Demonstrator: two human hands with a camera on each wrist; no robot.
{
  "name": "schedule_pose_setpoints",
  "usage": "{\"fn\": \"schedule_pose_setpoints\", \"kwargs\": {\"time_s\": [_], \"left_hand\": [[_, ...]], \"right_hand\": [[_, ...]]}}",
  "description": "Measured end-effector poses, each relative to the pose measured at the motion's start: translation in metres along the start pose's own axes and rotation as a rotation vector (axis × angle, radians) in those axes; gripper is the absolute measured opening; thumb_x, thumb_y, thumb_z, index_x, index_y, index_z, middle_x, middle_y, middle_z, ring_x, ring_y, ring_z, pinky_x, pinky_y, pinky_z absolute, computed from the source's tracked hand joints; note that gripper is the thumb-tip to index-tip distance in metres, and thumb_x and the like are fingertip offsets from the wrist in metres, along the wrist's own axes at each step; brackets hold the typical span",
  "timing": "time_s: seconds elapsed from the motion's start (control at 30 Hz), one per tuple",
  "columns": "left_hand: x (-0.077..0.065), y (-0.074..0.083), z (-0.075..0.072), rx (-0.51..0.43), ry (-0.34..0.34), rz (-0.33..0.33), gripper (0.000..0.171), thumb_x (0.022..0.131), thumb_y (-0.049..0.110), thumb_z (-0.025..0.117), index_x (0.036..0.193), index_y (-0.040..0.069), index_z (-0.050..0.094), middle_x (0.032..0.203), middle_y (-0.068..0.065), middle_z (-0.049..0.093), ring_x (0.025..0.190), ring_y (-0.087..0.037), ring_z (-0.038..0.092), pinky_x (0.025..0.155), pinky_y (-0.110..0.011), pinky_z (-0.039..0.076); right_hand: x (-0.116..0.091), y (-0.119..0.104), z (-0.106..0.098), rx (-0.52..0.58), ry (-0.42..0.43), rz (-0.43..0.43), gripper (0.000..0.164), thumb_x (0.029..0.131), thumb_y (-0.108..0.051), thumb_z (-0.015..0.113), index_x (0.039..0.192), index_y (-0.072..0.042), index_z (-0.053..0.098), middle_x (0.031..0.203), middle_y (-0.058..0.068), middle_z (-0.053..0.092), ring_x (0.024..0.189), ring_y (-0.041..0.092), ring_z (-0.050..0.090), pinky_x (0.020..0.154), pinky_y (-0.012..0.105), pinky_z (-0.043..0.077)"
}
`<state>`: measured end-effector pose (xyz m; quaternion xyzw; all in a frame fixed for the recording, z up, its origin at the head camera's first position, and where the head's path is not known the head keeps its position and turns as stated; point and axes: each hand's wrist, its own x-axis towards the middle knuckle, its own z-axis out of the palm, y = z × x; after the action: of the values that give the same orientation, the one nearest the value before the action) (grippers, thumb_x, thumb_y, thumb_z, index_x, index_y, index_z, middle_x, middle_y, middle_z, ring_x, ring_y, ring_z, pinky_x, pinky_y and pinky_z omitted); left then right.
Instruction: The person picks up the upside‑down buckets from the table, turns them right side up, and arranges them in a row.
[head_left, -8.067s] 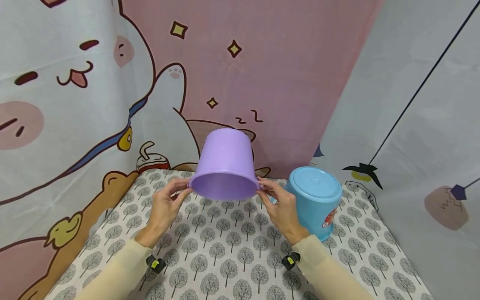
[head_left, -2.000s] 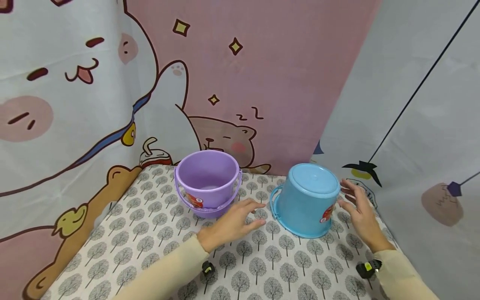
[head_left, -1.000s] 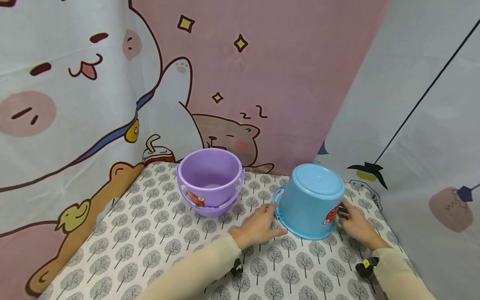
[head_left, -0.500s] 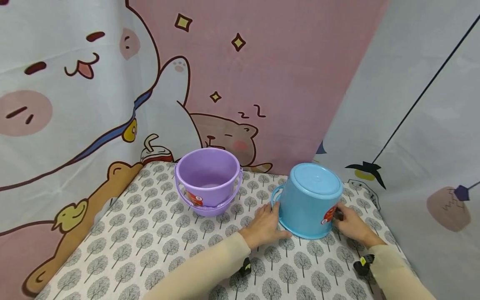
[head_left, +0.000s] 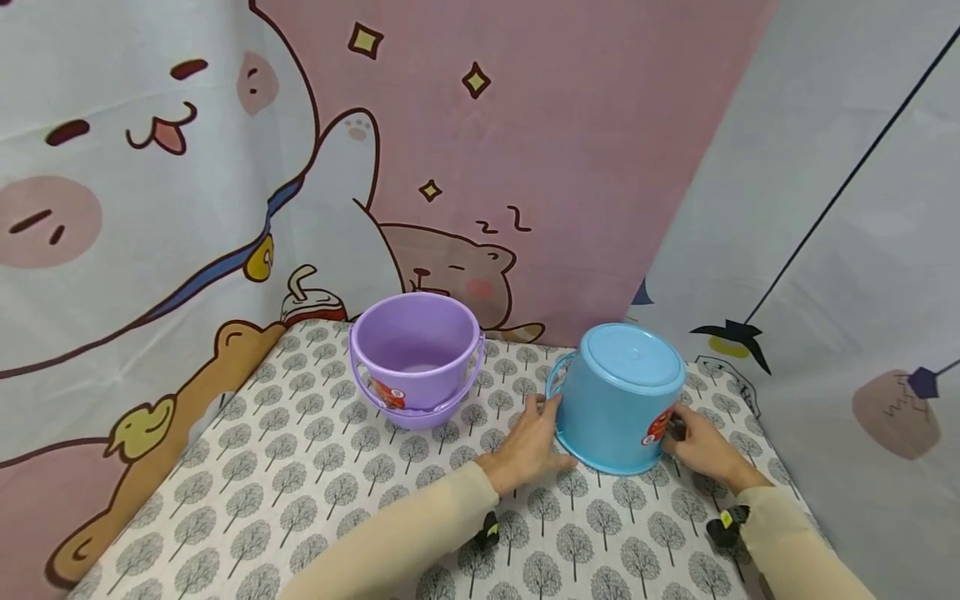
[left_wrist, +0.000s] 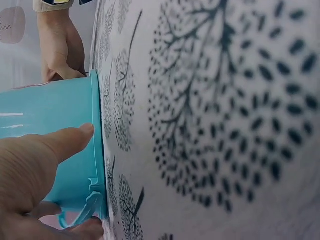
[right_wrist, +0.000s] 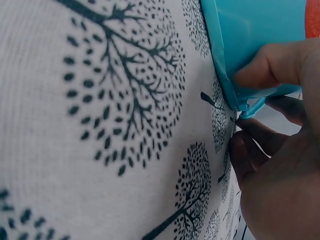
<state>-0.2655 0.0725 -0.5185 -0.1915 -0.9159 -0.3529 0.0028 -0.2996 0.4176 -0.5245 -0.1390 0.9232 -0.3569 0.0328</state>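
A light-blue bucket [head_left: 618,425] stands upside down on the patterned cloth, base up and rim on the table. My left hand [head_left: 527,446] holds its left side low by the rim; in the left wrist view the thumb [left_wrist: 70,142] lies along the wall and the fingertips are at the hinge of the handle [left_wrist: 85,212]. From the other side my right hand [head_left: 703,446] grips near the rim, its thumb [right_wrist: 260,70] on the wall and its fingers around the handle hinge [right_wrist: 245,107]. A purple bucket [head_left: 420,375] stands upright to the left, mouth up, handle hanging in front.
The table wears a white cloth [head_left: 315,500] printed with grey trees. Behind it hangs a cartoon backdrop [head_left: 570,167], with a pale curtain [head_left: 862,292] along the right side.
The purple bucket, earlier held upside down in both hands, now stands upright on the cloth. Both hands have moved right and closed in on the blue bucket; its handle has risen slightly.
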Motion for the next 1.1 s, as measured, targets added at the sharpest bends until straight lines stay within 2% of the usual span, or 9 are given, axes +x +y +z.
{"fn": "schedule_pose_setpoints", "kwargs": {"time_s": [0.13,0.23,0.4,0.53,0.9,1.1], "left_hand": [[0.003,0.002,0.001,-0.021,0.035,0.015,0.132,0.083,0.025,0.109,0.185,0.006,0.027,0.177,-0.029,0.038,0.149,-0.045,0.068,0.124,-0.047,0.065],[0.003,0.004,0.003,-0.016,0.063,0.044,0.136,0.081,0.023,0.110,0.186,0.009,0.024,0.178,-0.029,0.036,0.152,-0.043,0.065,0.127,-0.046,0.064],[0.004,0.007,0.006,0.013,0.098,0.087,0.144,0.079,0.019,0.111,0.188,0.015,0.018,0.182,-0.029,0.032,0.157,-0.041,0.060,0.126,-0.042,0.063],[0.005,0.008,0.006,0.019,0.118,0.104,0.144,0.078,0.019,0.111,0.188,0.015,0.018,0.182,-0.029,0.031,0.159,-0.044,0.057,0.126,-0.043,0.063],[0.004,0.008,0.005,0.042,0.145,0.104,0.145,0.076,0.025,0.110,0.188,0.012,0.018,0.181,-0.029,0.033,0.159,-0.047,0.057,0.123,-0.045,0.066],[0.004,0.007,0.004,0.039,0.147,0.116,0.148,0.074,0.024,0.111,0.187,0.010,0.017,0.181,-0.031,0.031,0.164,-0.050,0.051,0.125,-0.046,0.064]], "right_hand": [[-0.001,0.000,-0.002,0.034,-0.024,-0.026,0.088,0.094,0.009,0.079,0.172,0.011,0.039,0.167,0.045,0.053,0.153,0.074,0.052,0.126,0.086,0.047],[-0.003,0.002,-0.003,0.029,-0.032,-0.054,0.091,0.091,0.008,0.082,0.171,0.012,0.038,0.164,0.044,0.056,0.150,0.072,0.056,0.123,0.086,0.051],[-0.006,0.007,-0.003,0.016,-0.030,-0.090,0.087,0.093,0.005,0.086,0.165,0.016,0.039,0.155,0.043,0.061,0.138,0.064,0.067,0.111,0.080,0.063],[-0.008,0.006,-0.005,0.037,-0.040,-0.073,0.084,0.095,0.002,0.086,0.164,0.017,0.039,0.155,0.043,0.060,0.138,0.063,0.068,0.110,0.075,0.066],[-0.011,0.002,-0.005,0.098,-0.052,-0.083,0.086,0.097,0.003,0.084,0.168,0.015,0.036,0.160,0.043,0.059,0.144,0.067,0.065,0.117,0.074,0.063],[-0.013,0.001,-0.005,0.093,-0.050,-0.082,0.087,0.099,0.000,0.084,0.171,0.013,0.036,0.161,0.044,0.057,0.144,0.068,0.064,0.118,0.074,0.062]]}}
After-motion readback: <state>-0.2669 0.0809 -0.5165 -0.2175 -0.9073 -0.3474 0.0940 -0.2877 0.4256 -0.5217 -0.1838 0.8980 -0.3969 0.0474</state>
